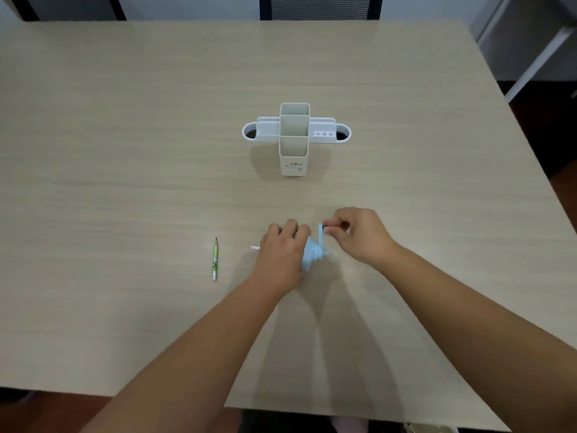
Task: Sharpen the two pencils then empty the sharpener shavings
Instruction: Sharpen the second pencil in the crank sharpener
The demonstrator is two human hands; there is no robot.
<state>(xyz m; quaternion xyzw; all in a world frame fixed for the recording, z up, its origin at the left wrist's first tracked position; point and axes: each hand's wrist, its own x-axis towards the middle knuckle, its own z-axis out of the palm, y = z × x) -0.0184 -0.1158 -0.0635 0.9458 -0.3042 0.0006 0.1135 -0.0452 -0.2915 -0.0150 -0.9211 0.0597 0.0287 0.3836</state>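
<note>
One blue crank sharpener (312, 256) sits near the table's front edge, left hand (281, 254) clamped around its body, right hand (356, 235) pinching the crank handle (321, 229). Two pencils: one in the sharpener, only its end (255, 247) poking out past the left hand; one green pencil (215, 259) lying loose well to the left. One white desk organizer (295, 137) farther back.

Risks: the body could twist if the left hand's hold loosens; over-cranking may snap the lead, though the tip is hidden. The table (125, 151) has no lip, so the loose pencil could roll.
</note>
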